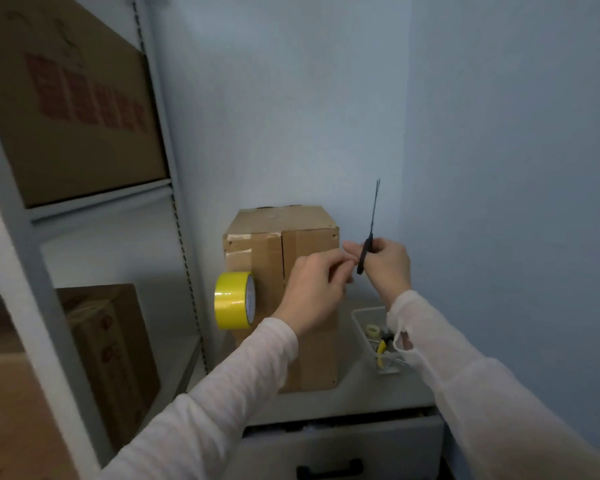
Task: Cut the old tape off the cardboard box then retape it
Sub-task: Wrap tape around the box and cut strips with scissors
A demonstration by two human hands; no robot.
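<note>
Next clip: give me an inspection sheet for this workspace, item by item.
Surface: grey cabinet top; the drawer below is slightly open.
Job's things: cardboard box standing upright, old tape on its front; yellow tape roll against its left side; scissors, blades up.
Clutter: clear tray right of the box, holding a small tape roll and pliers.
Hands: right hand grips the scissors; left hand has pinched fingers, contents unclear.
Cables: nothing seen.
Surroundings: metal shelving with stored boxes at left; blue wall behind.
</note>
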